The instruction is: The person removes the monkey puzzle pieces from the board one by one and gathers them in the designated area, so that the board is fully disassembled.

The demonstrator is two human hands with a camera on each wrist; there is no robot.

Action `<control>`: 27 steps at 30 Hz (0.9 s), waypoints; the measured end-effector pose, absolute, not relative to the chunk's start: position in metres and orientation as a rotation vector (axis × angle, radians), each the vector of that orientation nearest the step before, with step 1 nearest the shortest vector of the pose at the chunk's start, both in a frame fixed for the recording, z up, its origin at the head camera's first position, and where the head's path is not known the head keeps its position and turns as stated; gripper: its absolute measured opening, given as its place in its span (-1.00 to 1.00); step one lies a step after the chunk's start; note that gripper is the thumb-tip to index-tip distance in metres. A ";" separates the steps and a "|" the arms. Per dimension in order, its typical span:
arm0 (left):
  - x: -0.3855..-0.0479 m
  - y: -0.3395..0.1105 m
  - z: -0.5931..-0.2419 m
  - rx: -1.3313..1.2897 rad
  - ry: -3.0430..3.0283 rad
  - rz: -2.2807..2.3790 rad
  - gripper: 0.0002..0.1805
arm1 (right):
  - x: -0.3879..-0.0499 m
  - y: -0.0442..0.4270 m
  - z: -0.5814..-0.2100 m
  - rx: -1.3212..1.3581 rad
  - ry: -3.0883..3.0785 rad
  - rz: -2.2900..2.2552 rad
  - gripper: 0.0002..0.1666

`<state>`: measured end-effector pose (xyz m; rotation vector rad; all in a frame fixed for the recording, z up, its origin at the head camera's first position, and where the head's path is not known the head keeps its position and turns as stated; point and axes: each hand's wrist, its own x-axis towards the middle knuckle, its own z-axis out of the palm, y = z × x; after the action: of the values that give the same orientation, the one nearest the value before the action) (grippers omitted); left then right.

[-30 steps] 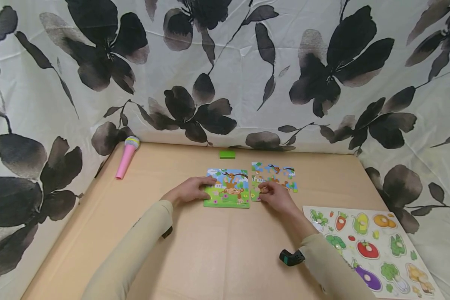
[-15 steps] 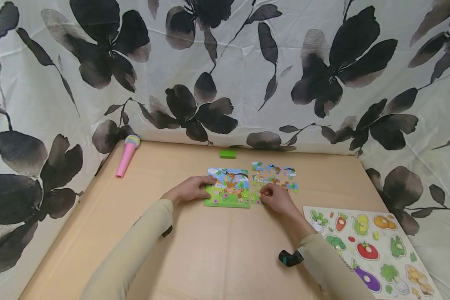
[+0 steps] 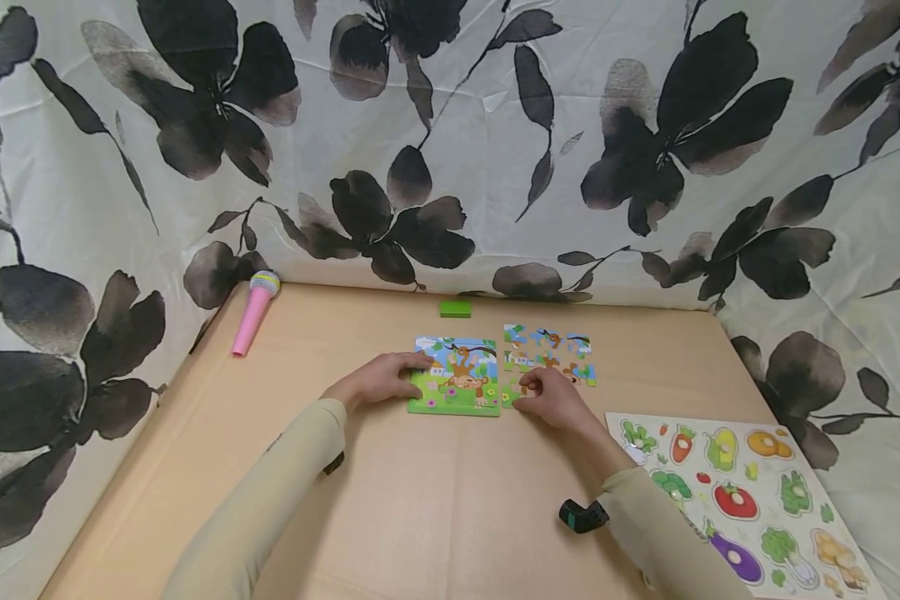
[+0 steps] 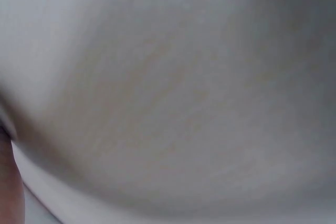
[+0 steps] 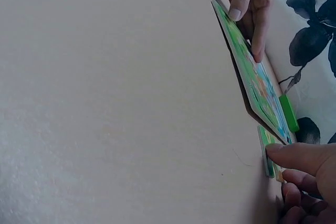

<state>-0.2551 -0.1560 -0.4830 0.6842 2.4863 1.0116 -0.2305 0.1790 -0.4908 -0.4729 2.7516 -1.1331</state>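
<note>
A square picture puzzle board [image 3: 461, 383] showing a monkey lies mid-table, blue at the top and green at the bottom. My left hand [image 3: 378, 379] rests on its left side, thumb and finger touching the surface. To the right of the board, several loose puzzle pieces [image 3: 570, 343] are laid out in rows. My right hand [image 3: 555, 398] is at the lower row and pinches a green puzzle piece [image 5: 265, 142], its thumb on top and the other fingers curled beside it. Pale blurred fabric fills most of the left wrist view.
A pink toy microphone [image 3: 251, 321] lies at the back left. Behind the puzzle board sits a small green block [image 3: 455, 309]. A white sheet with vegetable pictures [image 3: 765, 467] lies at the right, under the right forearm. A floral cloth [image 3: 487, 183] hangs along the back edge.
My right thumb and finger have shifted slightly and spread a little around the lower pieces. My left hand stays on the board.
</note>
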 end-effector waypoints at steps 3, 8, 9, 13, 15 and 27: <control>-0.255 -0.156 -0.484 0.694 2.490 1.009 -0.42 | -0.232 0.179 -0.491 -0.427 2.739 -1.115 -0.60; -0.255 -0.156 -0.484 0.692 2.489 1.019 -0.42 | -0.236 0.177 -0.493 -0.331 2.727 -1.079 -0.65; -0.255 -0.157 -0.484 0.691 2.489 1.022 -0.42 | -0.236 0.175 -0.493 -0.307 2.720 -1.089 -0.66; -0.255 -0.158 -0.486 0.689 2.483 1.029 -0.42 | -0.235 0.164 -0.486 -0.251 2.678 -1.150 -0.70; -0.256 -0.158 -0.487 0.701 2.487 1.029 -0.42 | -0.234 0.156 -0.482 -0.240 2.629 -1.209 -0.69; -0.255 -0.157 -0.486 0.695 2.503 1.008 -0.44 | -0.241 0.117 -0.483 -0.340 2.503 -1.354 -0.71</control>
<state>-0.2554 -0.1570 -0.4863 0.6947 2.5028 1.0078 -0.2414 0.1167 -0.4831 -0.3398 2.5028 -1.3542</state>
